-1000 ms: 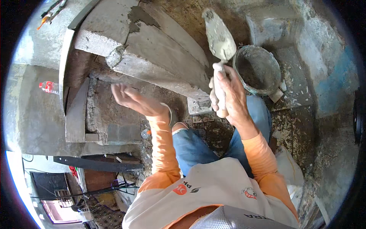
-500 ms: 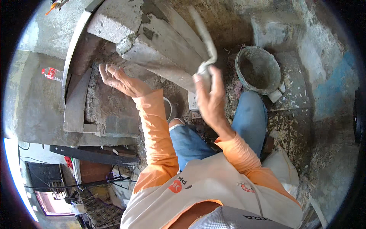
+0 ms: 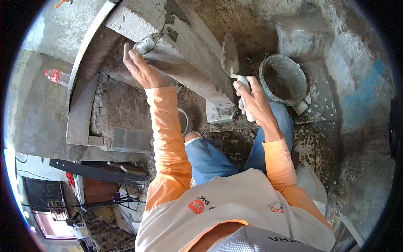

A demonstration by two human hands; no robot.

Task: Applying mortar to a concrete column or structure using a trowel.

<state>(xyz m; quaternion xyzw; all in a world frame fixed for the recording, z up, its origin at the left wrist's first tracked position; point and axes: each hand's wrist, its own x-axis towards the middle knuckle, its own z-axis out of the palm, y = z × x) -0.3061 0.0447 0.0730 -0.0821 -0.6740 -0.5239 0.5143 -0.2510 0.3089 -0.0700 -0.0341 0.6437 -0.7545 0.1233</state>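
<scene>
My right hand (image 3: pixel 258 103) is wrapped round the pale handle of a trowel (image 3: pixel 229 56), whose mortar-smeared blade points up and away from me. The blade hangs between a long pale block (image 3: pixel 193 54) and a round bucket (image 3: pixel 285 80) with grey mortar in it. My left hand (image 3: pixel 145 69) is raised with its fingers stretched, holding nothing. Its fingertips are by the lump of wet mortar (image 3: pixel 147 43) where the long block meets another pale block (image 3: pixel 136 21). Whether they touch the mortar I cannot tell.
A curved metal strip (image 3: pixel 86 48) runs along the left side, with a plastic bottle (image 3: pixel 58 77) beyond it. Below the long block stands a short white block (image 3: pixel 219 112). A white sack (image 3: pixel 311 182) lies by my right side, and rough walls rise on the right.
My left hand has moved up and right toward the mortar joint. My right hand has moved right and slightly down with the trowel, bringing the blade nearer the bucket.
</scene>
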